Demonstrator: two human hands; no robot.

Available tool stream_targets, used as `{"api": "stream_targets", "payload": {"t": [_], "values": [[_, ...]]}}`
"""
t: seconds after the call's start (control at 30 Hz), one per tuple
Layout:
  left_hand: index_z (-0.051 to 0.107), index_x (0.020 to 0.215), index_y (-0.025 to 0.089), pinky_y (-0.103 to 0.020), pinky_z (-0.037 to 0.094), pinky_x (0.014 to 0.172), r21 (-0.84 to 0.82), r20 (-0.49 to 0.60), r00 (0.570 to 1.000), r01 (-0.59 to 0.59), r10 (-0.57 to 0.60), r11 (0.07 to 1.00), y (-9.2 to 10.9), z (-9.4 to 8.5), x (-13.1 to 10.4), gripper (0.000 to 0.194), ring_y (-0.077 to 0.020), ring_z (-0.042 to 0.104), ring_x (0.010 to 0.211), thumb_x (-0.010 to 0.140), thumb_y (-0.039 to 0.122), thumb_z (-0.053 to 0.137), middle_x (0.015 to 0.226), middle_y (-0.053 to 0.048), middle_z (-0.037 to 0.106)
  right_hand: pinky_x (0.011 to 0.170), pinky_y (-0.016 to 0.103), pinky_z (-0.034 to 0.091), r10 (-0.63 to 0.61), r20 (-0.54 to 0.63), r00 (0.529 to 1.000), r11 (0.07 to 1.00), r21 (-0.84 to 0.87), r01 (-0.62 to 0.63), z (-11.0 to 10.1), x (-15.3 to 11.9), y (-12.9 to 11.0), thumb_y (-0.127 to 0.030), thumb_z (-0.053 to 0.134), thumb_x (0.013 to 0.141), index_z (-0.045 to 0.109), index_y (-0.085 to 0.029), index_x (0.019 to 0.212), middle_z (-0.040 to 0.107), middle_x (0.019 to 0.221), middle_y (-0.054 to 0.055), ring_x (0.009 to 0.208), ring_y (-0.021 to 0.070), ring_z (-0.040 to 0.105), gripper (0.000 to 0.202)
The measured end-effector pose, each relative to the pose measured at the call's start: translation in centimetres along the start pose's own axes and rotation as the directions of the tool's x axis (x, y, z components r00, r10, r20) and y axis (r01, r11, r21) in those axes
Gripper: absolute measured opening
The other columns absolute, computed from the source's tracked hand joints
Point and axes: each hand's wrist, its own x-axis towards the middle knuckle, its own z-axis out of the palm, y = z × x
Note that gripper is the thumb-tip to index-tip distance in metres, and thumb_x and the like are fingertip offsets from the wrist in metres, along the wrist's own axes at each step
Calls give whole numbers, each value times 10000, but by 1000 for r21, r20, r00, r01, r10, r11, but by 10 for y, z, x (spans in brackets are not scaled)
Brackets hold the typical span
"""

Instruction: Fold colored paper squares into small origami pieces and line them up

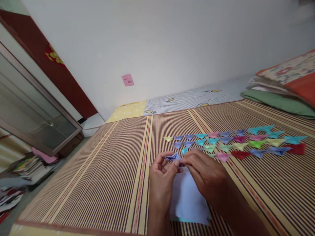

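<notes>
A small folded blue-purple paper piece (174,157) is pinched between the thumb and fingers of my left hand (162,173). My right hand (205,170) has its fingers closed at the right end of the same piece. Beneath and between the hands lies a stack of pale blue paper sheets (189,200), with a turquoise edge showing at the bottom. Just beyond the hands, rows of folded paper shapes in yellow, blue, pink, red and green spread to the right; a pink one (222,156) lies near my right hand.
The striped mat (118,170) covers the bed. Folded bedding and a green cushion (278,102) lie at the far right. A pink note (127,80) is on the wall. Books (29,168) and a glass-panelled cabinet door (31,98) are at the left.
</notes>
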Motion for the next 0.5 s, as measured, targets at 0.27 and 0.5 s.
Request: {"api": "stream_targets", "payload": {"t": [0.27,0.5], "values": [[714,980,151,-258,582,684,35,-33,998,-51,52,998,-3,3,0,263,-119,675,669,803,322,809,781,-12,701,752,344,489,-29,-3,1000,999,-26,29,-2,2,-1,-57,468,1018,651,-147,969,658,862,78,861,214,628,210],[719,1033,165,-295,593,749,77,-20,998,-59,60,995,2,-6,-2,258,-160,682,826,868,360,750,980,-68,721,777,339,481,-45,-34,998,998,-41,44,-6,2,2,-18,474,1005,634,-146,957,664,891,80,909,212,625,210]]}}
